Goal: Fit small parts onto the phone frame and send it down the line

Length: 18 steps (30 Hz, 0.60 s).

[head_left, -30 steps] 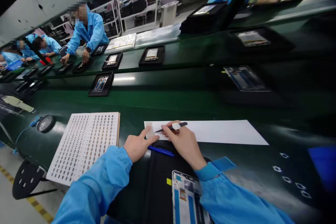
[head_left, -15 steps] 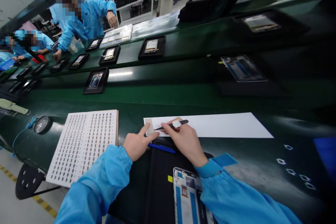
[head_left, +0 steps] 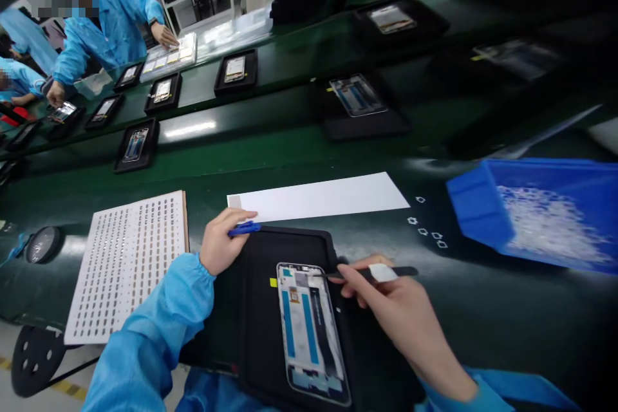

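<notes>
My left hand [head_left: 223,241] is closed around a blue pen-like tool [head_left: 244,228], beside the upper left corner of a black tray [head_left: 261,341]. In that tray lies a phone frame [head_left: 300,328] with blue strips and a yellow tab at its edge. My right hand [head_left: 386,299] pinches black tweezers [head_left: 405,271] with a white wrap around them. Their tips point left over the top end of the phone frame; whether they touch it or hold a tiny part is too small to tell. A white paper strip [head_left: 318,199] with a greyish patch at its left end lies behind the tray.
A perforated white board [head_left: 128,264] and a round black dish [head_left: 43,244] are at left. Right of the paper are several small white rings [head_left: 423,232] and a blue bin [head_left: 476,206] of white pieces. Phone trays [head_left: 136,145] line the bench behind. A co-worker [head_left: 103,29] handles parts opposite.
My left hand has left the paper strip and picked up the blue pen-like tool. My right hand has brought the tweezers from the paper to the phone frame. The view has swung right.
</notes>
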{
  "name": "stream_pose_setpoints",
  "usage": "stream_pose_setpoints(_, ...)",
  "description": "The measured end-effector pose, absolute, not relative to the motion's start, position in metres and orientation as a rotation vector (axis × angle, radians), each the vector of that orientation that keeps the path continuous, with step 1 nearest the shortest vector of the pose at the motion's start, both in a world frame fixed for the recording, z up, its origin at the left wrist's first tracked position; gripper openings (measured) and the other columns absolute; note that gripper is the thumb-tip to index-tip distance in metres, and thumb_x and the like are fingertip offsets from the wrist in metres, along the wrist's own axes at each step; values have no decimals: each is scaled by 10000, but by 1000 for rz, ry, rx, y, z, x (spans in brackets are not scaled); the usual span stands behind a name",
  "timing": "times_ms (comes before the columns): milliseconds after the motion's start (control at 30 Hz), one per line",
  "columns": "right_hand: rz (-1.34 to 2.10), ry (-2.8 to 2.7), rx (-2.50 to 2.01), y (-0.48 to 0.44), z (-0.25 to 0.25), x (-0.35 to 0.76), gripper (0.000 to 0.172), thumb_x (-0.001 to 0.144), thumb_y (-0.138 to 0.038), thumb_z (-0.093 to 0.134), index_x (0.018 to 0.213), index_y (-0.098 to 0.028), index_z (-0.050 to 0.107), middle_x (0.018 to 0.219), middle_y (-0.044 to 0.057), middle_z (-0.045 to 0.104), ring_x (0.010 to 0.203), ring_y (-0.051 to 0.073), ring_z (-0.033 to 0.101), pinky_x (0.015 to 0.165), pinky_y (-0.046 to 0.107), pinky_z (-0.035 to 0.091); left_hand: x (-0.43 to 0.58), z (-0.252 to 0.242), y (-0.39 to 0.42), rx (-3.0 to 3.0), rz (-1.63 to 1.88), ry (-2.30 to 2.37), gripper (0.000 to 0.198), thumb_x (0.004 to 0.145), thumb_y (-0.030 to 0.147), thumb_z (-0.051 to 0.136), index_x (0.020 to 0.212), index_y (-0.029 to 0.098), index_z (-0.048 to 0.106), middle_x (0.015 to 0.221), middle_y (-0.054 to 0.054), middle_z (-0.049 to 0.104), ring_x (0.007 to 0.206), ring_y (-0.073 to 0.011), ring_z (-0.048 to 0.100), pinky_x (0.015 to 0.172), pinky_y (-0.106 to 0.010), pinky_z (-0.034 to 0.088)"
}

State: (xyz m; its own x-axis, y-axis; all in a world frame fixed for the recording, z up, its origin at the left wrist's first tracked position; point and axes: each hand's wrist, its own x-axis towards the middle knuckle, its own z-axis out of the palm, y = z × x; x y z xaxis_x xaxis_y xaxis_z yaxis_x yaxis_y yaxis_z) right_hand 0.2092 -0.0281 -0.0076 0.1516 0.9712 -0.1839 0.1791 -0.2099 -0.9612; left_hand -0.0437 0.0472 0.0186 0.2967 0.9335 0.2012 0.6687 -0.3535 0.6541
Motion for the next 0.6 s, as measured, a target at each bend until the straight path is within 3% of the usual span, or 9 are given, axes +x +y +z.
stream_pose_setpoints(100, 1150, -1141, -1547, -28, -14, 206, 471, 728, -660, 682, 669, -198, 609, 534, 37, 583, 453, 180, 549, 429, 279, 476, -15, 24, 39, 2124, 520, 1252, 184, 888, 257, 598, 1021, 196, 710, 947, -35, 717, 887, -161, 666, 824, -249, 512)
stream_pose_setpoints(267, 1127, -1175, -1530, -21, -18, 204, 474, 745, -663, 665, 702, -195, 604, 526, 28, 584, 414, 164, 519, 418, 274, 456, 17, 20, 41, 2169, 80, 1211, 182, 885, 315, 596, 940, 197, 724, 887, -18, 714, 830, -169, 656, 755, -244, 480)
stream_pose_setpoints(600, 1021, -1255, -1580, -24, -20, 202, 404, 795, -593, 609, 648, -217, 599, 528, 18, 585, 466, 202, 591, 488, 298, 485, 19, 16, 48, 2127, 69, 1201, 161, 877, 276, 598, 860, 180, 727, 812, -11, 680, 745, -143, 625, 682, -219, 450)
